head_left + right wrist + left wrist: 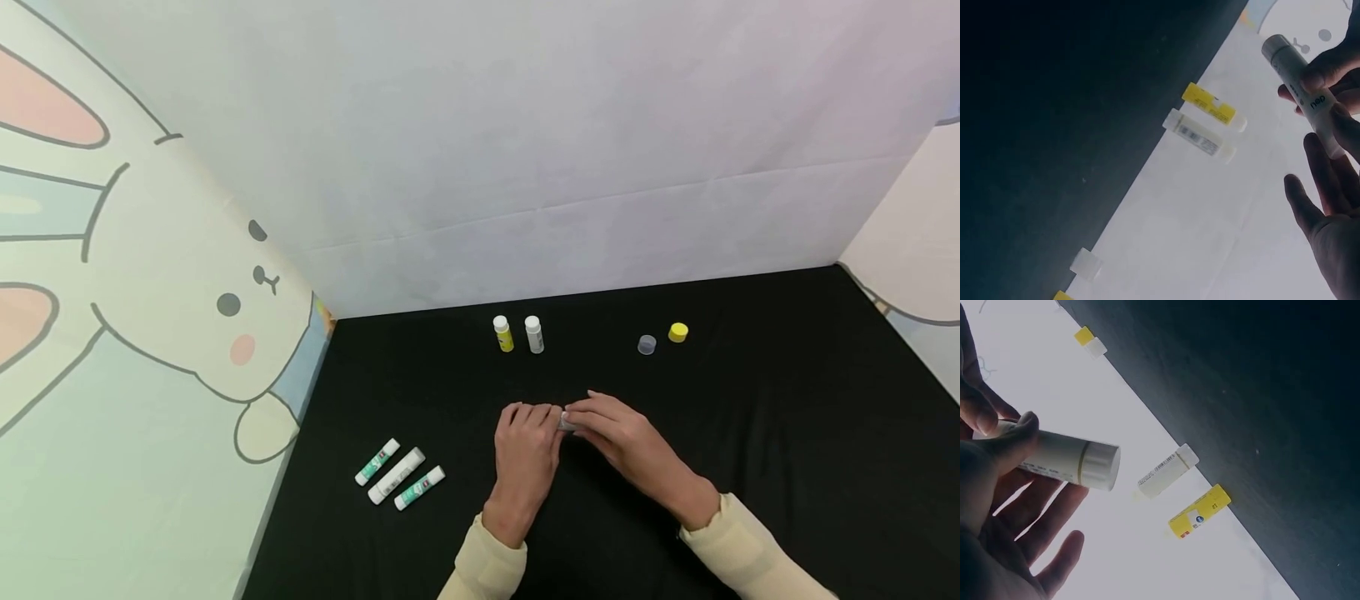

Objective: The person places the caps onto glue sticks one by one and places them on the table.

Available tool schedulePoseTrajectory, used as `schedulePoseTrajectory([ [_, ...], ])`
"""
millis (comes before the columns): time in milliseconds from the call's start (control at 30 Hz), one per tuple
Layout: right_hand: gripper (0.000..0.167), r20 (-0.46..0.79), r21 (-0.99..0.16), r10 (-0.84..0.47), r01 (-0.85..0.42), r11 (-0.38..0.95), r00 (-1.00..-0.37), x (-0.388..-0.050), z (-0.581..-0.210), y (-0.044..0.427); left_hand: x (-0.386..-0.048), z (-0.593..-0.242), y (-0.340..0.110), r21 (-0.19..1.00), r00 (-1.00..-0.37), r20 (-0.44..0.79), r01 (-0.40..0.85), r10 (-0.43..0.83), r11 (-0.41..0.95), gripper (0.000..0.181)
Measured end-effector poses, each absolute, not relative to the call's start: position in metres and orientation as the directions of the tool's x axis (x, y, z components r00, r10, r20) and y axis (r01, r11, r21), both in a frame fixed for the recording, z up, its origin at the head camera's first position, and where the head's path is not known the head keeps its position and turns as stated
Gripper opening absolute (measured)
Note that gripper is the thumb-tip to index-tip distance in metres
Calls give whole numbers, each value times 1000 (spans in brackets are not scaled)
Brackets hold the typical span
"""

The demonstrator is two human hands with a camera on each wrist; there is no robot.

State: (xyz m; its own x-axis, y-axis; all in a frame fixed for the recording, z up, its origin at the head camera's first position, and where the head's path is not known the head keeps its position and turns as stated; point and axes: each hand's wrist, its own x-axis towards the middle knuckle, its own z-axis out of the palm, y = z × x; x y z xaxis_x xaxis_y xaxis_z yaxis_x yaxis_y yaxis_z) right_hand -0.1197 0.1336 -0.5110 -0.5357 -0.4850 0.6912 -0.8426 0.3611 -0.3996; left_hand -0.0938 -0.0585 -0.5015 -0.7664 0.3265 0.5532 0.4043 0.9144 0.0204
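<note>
Between the two hands, at the middle of the counter, a pale tube is held up. The left grip closes round its barrel, thumb laid along the wall; the right grip pinches one end between thumb and finger, its other fingers spread. The opposite end, with a thin band round it, sticks out bare.

It should be light, a hard plastic shell that won't give much under a firm squeeze. Smooth and round, it could roll or twist in loose fingers, so the barrel's middle seems the steadiest place to hold, and the ends the best for turning or pulling. I'd expect the shell to be sturdy.

Farther out, a yellow tube and a slim tube stand upright, near each other. Off to their right sit a pale cap and a yellow cap. On the left lie two green tubes, a white tube between them.
</note>
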Motion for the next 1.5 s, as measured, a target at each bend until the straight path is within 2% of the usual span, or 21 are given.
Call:
schedulePoseTrajectory([
  [300, 39, 671, -480, -443, -804, 351, -594, -111, -512, 130, -90, -502, -60, -40, -747, 557, 413, 364, 910, 21],
  [433, 21, 676, -482, -444, -808, 339, -589, -110, -514, 128, -89, -503, -62, -44, -737, 567, 417, 367, 908, 19],
  [533, 19, 673, -473, -457, -814, 339, -581, -112, -517, 128, -89, -504, -63, -45, -733, 571, 421, 369, 906, 17],
  [600, 21, 676, -456, -471, -824, 337, -567, -114, -518, 129, -89, -504, -64, -43, -734, 572, 419, 366, 907, 18],
  [733, 40, 687, -381, -516, -858, 344, -512, -118, -517, 132, -88, -504, -66, -46, -739, 567, 412, 364, 910, 20],
  [933, 40, 706, -253, -577, -907, 337, -411, -119, -516, 133, -85, -503, -69, -58, -757, 542, 399, 365, 915, 21],
  [1167, 41, 676, -218, -617, -909, 355, -403, -119, -514, 136, -82, -502, -70, -22, -774, 523, 408, 359, 913, 23],
  [1500, 41, 673, -226, -616, -908, 353, -408, -118, -512, 139, -81, -498, -71, -11, -771, 526, 416, 359, 909, 24],
])
